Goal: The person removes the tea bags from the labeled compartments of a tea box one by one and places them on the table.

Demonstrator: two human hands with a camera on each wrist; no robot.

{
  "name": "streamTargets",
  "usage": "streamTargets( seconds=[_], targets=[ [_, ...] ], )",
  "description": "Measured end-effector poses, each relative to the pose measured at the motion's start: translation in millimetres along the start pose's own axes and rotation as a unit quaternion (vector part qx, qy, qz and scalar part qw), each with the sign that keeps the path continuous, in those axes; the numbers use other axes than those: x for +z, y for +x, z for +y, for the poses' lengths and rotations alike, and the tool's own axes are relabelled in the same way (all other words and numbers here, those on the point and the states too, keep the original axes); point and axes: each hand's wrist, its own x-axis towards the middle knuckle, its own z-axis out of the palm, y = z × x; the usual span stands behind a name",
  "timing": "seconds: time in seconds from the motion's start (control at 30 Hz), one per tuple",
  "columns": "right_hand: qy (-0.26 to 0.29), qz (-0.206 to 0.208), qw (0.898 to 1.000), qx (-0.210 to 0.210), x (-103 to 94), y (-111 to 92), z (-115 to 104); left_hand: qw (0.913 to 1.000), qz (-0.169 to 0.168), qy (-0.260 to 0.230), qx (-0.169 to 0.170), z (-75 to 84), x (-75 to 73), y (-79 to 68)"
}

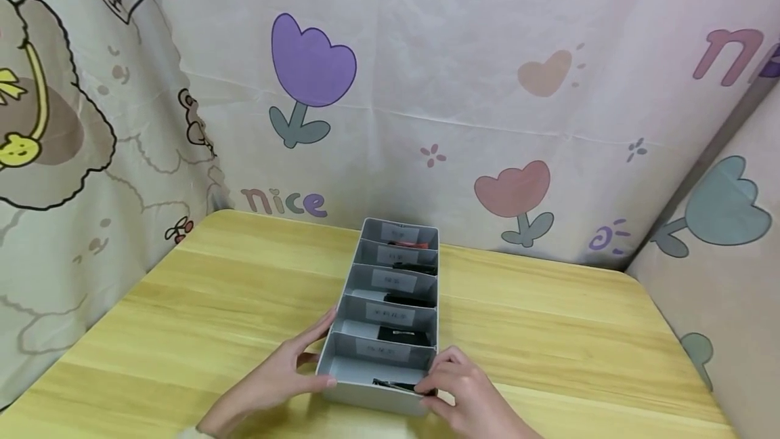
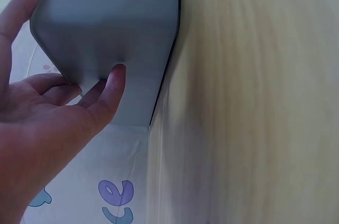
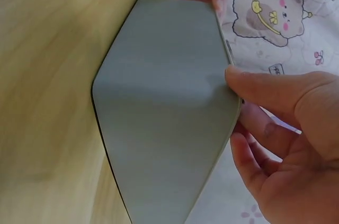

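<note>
A long grey storage box (image 1: 373, 393) stands lengthwise on the table, split by dividers into several compartments with white labels. My left hand (image 1: 285, 366) holds its near left corner, thumb at the front rim and fingers along the left side wall. At the near right corner is my right hand (image 1: 460, 385), its fingers at the end of a narrow black item (image 1: 390, 383) in the front compartment. In the right wrist view the right thumb (image 3: 254, 86) lies at the rim, with bent fingers beside it. What kind of item this is, I cannot tell.
Farther compartments hold a black item with a small pale mark (image 1: 403, 337), more dark items (image 1: 409, 300) and a red item (image 1: 409, 244). The box's far end is near the printed curtain (image 1: 390, 154) at the back of the wooden table (image 1: 244, 290). Curtains also hang at both sides.
</note>
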Motion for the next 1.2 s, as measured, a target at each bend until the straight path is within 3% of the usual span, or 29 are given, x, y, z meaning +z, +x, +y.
streamTargets(
  seconds=[0.3,0.73,1.2],
  targets=[
    [0.003,0.006,0.999,0.047,-3.0,2,-1,1.0000,0.000,0.003,0.004,3.0,-0.4,4.6],
    [0.013,0.009,1.000,0.010,-14.2,3,8,0.9997,-0.010,0.005,0.023,6.7,-1.5,7.4],
    [0.056,0.028,0.995,0.072,-17.9,22,15,0.9999,-0.013,-0.003,0.011,4.6,-1.3,0.2]
  ],
)
